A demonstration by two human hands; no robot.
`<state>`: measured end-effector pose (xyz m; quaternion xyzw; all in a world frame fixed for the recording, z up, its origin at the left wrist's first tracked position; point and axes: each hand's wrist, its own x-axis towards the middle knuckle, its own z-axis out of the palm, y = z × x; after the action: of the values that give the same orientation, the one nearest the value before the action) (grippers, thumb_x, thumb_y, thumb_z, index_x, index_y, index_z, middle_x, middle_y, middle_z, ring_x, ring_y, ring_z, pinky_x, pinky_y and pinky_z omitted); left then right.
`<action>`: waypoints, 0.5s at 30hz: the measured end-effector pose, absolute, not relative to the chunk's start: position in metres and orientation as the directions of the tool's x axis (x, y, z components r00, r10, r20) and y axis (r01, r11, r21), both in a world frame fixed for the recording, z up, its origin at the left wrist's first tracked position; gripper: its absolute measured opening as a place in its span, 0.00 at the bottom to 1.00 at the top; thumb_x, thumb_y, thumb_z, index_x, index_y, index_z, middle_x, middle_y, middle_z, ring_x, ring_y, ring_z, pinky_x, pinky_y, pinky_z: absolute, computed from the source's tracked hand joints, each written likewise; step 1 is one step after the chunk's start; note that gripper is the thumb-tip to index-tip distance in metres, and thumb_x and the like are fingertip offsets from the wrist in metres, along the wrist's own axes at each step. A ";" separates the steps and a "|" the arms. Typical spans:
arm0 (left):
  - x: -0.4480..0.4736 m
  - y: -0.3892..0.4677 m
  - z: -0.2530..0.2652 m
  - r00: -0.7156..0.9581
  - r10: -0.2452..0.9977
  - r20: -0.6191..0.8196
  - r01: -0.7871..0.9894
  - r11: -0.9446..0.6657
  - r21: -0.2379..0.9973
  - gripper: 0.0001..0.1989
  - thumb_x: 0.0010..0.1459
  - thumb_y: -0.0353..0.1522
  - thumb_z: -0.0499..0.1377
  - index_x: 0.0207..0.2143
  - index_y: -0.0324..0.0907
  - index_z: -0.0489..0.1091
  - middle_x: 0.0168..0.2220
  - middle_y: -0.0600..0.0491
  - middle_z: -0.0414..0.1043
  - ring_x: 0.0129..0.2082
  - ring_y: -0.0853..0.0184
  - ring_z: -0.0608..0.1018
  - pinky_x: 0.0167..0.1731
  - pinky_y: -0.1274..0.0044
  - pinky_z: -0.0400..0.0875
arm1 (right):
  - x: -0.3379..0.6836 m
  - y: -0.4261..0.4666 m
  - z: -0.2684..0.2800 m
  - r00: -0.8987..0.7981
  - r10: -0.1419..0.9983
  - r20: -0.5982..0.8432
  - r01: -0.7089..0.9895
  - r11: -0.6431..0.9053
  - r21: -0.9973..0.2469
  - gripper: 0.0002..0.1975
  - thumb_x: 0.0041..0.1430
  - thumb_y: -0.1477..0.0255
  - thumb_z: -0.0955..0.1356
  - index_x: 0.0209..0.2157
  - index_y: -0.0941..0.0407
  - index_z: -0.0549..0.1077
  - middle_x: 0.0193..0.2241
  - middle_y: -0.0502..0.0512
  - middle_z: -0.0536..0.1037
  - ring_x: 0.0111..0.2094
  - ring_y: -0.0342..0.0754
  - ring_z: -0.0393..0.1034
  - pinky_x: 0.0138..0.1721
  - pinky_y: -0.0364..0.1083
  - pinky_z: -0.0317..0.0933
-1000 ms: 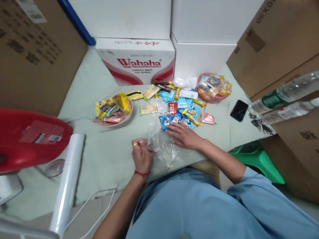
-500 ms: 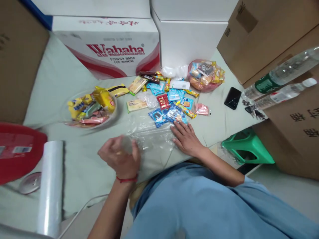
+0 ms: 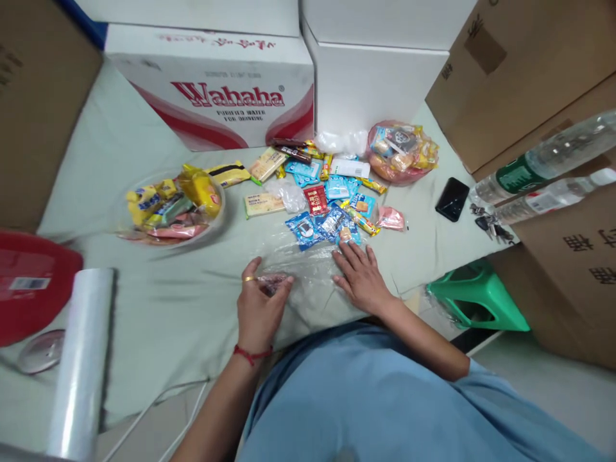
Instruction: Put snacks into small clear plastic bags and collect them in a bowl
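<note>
A clear plastic bag (image 3: 308, 273) lies flat on the cloth-covered table in front of me. My left hand (image 3: 260, 308), with a ring and a red cord bracelet, is at the bag's left end. Its thumb and fingers curl round a small, dark pinkish wrapped snack (image 3: 273, 283), partly hidden by the hand. My right hand (image 3: 362, 279) rests open on the bag's right end, fingers spread flat. Just beyond its fingertips are blue snack packets (image 3: 305, 230), a red packet (image 3: 316, 199) and a pink packet (image 3: 391, 218).
Left of the snacks stands a clear bowl (image 3: 219, 215) of wrapped sweets; a pink bowl (image 3: 402, 174) of snacks sits back right. A film roll (image 3: 81, 359) and red lid-like object (image 3: 36, 289) are left. A phone (image 3: 452, 199), keys and bottles (image 3: 548, 157) are right. Boxes (image 3: 226, 96) back the table.
My left hand has moved right and onto the bag's left end, with its thumb now pointing toward the bag. My right hand has stayed flat on the bag. The view has shifted slightly.
</note>
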<state>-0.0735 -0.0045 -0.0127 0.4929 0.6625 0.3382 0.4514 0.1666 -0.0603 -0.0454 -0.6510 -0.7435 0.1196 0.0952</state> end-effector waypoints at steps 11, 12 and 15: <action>-0.133 -0.001 -0.020 -0.024 0.931 -0.365 0.568 0.314 0.761 0.34 0.53 0.44 0.63 0.60 0.43 0.63 0.33 0.57 0.73 0.22 0.65 0.75 0.28 0.71 0.71 | 0.177 -0.060 -0.046 -0.118 0.993 0.013 0.934 0.115 -0.338 0.27 0.77 0.63 0.57 0.72 0.52 0.61 0.76 0.59 0.53 0.76 0.58 0.43 0.73 0.67 0.42; -0.137 -0.004 -0.020 -0.065 0.962 -0.267 0.686 0.237 0.688 0.33 0.54 0.43 0.62 0.61 0.42 0.63 0.36 0.54 0.74 0.26 0.63 0.77 0.31 0.69 0.72 | 0.177 -0.060 -0.047 -0.118 0.993 0.015 0.935 0.116 -0.335 0.27 0.77 0.63 0.57 0.72 0.52 0.61 0.76 0.60 0.53 0.76 0.58 0.43 0.73 0.67 0.42; -0.139 -0.014 -0.015 -0.047 0.985 0.169 0.882 -0.038 0.469 0.30 0.59 0.38 0.60 0.62 0.39 0.65 0.47 0.41 0.74 0.43 0.52 0.80 0.44 0.61 0.75 | 0.176 -0.060 -0.046 -0.124 0.992 0.014 0.942 0.123 -0.313 0.27 0.77 0.63 0.58 0.71 0.54 0.62 0.76 0.60 0.52 0.76 0.59 0.43 0.73 0.68 0.41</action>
<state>-0.1390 -0.0141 -0.0152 0.6816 0.6847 0.2336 0.1094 0.1756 -0.0600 -0.0463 -0.6524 -0.7411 0.1143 0.1103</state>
